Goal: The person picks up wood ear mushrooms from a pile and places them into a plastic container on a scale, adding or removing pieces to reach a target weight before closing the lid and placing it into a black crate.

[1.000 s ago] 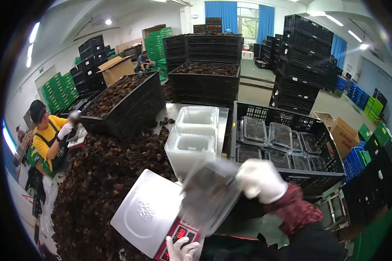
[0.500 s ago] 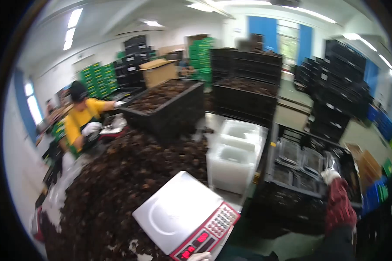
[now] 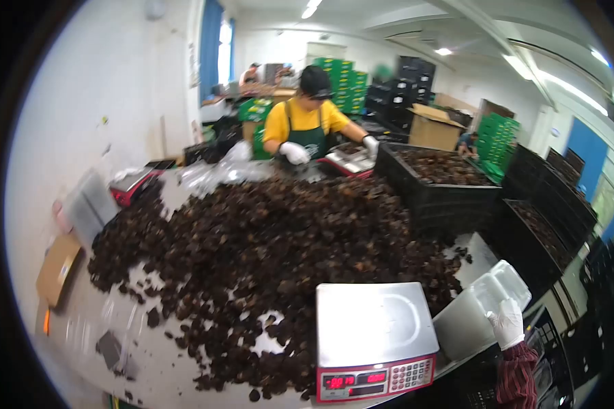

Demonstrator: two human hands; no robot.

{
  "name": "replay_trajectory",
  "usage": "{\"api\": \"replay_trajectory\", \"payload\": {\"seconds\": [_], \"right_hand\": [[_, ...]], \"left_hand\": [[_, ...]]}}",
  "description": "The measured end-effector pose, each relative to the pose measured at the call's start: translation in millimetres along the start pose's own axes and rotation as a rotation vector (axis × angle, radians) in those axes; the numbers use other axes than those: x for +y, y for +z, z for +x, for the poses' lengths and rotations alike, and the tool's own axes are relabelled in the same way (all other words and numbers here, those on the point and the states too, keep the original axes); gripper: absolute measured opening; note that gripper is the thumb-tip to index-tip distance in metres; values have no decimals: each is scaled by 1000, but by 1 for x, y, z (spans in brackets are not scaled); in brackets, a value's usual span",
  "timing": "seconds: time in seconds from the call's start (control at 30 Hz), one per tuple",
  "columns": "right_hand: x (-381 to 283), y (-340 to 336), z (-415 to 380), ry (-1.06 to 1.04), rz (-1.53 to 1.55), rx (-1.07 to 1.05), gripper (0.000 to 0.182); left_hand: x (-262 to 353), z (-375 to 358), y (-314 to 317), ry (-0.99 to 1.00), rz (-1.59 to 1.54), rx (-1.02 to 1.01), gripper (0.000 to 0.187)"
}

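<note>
My right hand (image 3: 506,324), in a white glove with a dark red sleeve, is at the near end of the stacked translucent plastic tubs (image 3: 465,326). Its fingers are bent over the rim of an end tub, apparently gripping it. To the left of the stack is a digital scale (image 3: 375,334) with a bare silver pan, a red-edged keypad and lit red digits. Beyond the scale spreads a large heap of dark brown, crumpled pieces (image 3: 273,232). My left hand is out of view.
Across the table, a person in a yellow shirt (image 3: 274,126) and white gloves works at another scale (image 3: 351,161). A black crate (image 3: 436,204) of brown pieces stands at the heap's right. A cardboard piece (image 3: 58,269) and grey tubs (image 3: 89,204) lie at left.
My view has swung left. My right hand has gone from the clear boxes in the black crate to the stacked tubs. My left hand, partly seen at the scale's front edge, has left view.
</note>
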State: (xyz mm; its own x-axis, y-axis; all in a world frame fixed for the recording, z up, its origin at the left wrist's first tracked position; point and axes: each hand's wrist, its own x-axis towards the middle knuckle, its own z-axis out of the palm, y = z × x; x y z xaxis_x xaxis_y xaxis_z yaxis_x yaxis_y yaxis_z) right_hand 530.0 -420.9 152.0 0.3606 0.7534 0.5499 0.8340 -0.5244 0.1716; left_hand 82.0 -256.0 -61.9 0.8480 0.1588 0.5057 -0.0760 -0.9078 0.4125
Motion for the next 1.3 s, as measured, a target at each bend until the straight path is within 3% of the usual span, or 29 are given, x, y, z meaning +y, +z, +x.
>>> {"api": "replay_trajectory", "payload": {"seconds": [0.03, 0.07, 0.1, 0.17, 0.2, 0.27, 0.3, 0.37, 0.4, 0.43, 0.5, 0.53, 0.6, 0.63, 0.7, 0.77, 0.8, 0.83, 0.93, 1.0, 1.03, 1.1, 1.17, 1.2, 1.23, 1.27, 1.3], "right_hand": [[6, 15, -2, -5, 32, -200, 32], [2, 26, -1, 130, 162, -343, 32], [31, 57, -16, -65, 140, -226, 25], [9, 29, -5, 115, 399, -235, 18], [9, 28, -4, 167, 372, -254, 17], [10, 32, -4, 289, 344, -222, 19], [6, 30, -1, 275, 311, -140, 23], [18, 28, 3, 450, 348, -153, 27], [23, 37, 4, 586, 415, -17, 31], [31, 34, 0, 598, 389, 132, 17], [-36, -10, 15, 657, 758, 479, 8], [-56, -10, 16, 649, 757, 472, 8], [-95, 4, 11, 322, 682, 647, 4], [-130, 9, 1, 480, 783, 507, 3], [-164, 25, -4, -169, 374, 123, 12], [-209, 29, -2, -341, 330, -171, 9], [-213, 39, -3, -489, 497, -280, 16], [-218, 40, -3, -559, 580, -451, 13], [-232, 15, 14, -532, 555, -506, 21], [-237, -5, 25, -553, 440, -477, 26], [-229, -14, 25, -549, 437, -476, 26], [-195, -21, 26, -286, 400, -234, 25], [-115, 3, 8, -54, 260, 41, 15], [-72, -1, 9, 51, 281, 59, 6], [-36, -2, 10, 302, 441, 128, 16], [-3, -3, 10, 141, 267, 285, 19], [44, -4, -4, 264, 72, 220, 23]], "left_hand": [[-2, -2, 1, 4, 16, -17, 13], [-4, -5, 1, 8, 33, -77, 12], [-4, -7, 4, -9, 34, -55, 15], [-6, -9, 10, -24, 23, 1, 19], [-5, -7, 5, -58, 20, 6, 19], [-6, -2, -5, -61, -8, -271, 21], [-6, -3, -2, -73, -14, -271, 21], [-9, -5, 4, -51, -34, -113, 30], [-8, -6, 5, -57, -22, -134, 28], [-9, -7, 5, -62, -25, -128, 28], [-9, -7, 9, -56, -43, -104, 28], [-8, -6, 9, -64, -47, -98, 28], [-9, -6, 4, -58, -49, -84, 27], [-9, -6, 3, -56, -47, -86, 27], [-9, -5, 2, -58, -27, -89, 26], [-8, -6, 5, -69, -10, -81, 26], [-7, -7, 6, -82, -3, -77, 27], [-8, -8, 7, -85, 1, -77, 27], [-8, -7, 6, -80, -5, -184, 24], [-7, -5, 11, -38, -10, 54, 22], [-7, -4, 11, -33, -10, 54, 22], [-7, -3, 7, -42, 20, -28, 24], [-8, -6, 10, -28, 22, -8, 22], [-9, -7, 12, -18, 22, 17, 20], [-9, -8, 12, -12, 22, 15, 20], [-9, -9, 10, -6, -2, 10, 16], [-9, -9, 8, 2, -24, 7, 13]]}}
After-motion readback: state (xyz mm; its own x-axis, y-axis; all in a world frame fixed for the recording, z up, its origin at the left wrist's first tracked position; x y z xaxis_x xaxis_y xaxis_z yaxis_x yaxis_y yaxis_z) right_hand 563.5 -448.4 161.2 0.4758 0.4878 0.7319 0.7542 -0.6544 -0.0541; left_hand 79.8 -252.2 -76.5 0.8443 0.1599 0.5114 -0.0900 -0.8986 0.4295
